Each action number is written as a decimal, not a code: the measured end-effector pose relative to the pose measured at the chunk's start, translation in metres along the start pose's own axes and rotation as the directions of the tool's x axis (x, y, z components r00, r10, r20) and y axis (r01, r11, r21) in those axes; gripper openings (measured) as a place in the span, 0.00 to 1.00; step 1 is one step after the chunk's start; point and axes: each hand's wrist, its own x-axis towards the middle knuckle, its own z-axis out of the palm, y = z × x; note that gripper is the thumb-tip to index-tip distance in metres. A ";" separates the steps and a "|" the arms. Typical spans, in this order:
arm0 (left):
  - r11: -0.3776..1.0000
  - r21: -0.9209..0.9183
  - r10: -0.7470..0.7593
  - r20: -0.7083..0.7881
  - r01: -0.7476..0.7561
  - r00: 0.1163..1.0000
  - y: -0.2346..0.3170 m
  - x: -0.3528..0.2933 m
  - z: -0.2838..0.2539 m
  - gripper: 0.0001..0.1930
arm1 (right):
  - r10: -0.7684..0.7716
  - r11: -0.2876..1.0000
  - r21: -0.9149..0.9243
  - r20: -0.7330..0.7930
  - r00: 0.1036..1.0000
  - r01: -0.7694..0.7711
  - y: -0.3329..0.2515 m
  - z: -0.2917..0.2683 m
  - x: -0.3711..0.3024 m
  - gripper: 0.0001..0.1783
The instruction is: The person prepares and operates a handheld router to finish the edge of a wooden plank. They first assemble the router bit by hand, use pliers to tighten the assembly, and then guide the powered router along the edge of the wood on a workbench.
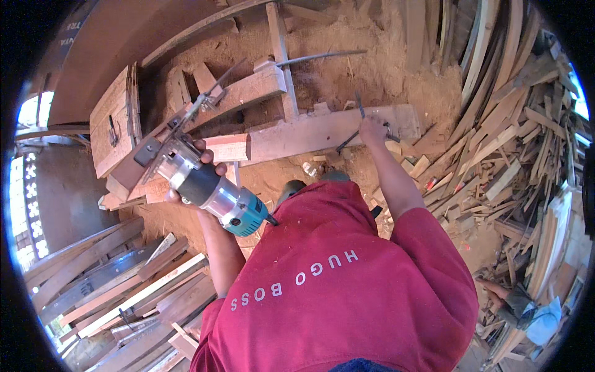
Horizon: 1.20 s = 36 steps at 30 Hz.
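Observation:
In my left hand point(209, 157) is a handheld router point(214, 192) with a silver body, black band and blue motor end, tilted over the wooden workpieces. Its base sits by a dark wooden piece point(133, 166) with a metal clamp point(201, 102) beside it. My right hand point(373, 131) is down at the right end of a long flat plank point(310, 133), its fingers closed. Thin dark metal rods point(347, 142) stick out around that hand; whether it grips one is too small to tell.
A short light block point(226, 149) lies near the router. Far left stands a wooden panel point(111, 127). Stacked boards point(130, 291) fill the lower left, and heaped offcuts point(496, 155) the right. Sawdust point(372, 56) covers the ground. Another person point(517, 307) shows partly at lower right.

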 end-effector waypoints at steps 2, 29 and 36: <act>1.000 -0.007 0.021 -0.029 -0.021 0.999 0.001 -0.004 -0.002 0.48 | -0.013 0.996 -0.086 -0.070 0.997 0.007 0.002 0.016 0.003 0.19; 0.979 -0.192 -0.072 0.000 0.071 0.997 -0.021 0.006 0.010 0.48 | 0.121 0.095 0.175 -0.979 0.163 0.980 -0.181 -0.299 -0.104 0.12; 0.986 -0.160 -0.056 -0.027 0.051 0.998 -0.020 0.003 0.016 0.47 | 0.175 0.132 0.189 -0.971 0.165 0.973 -0.195 -0.299 -0.109 0.13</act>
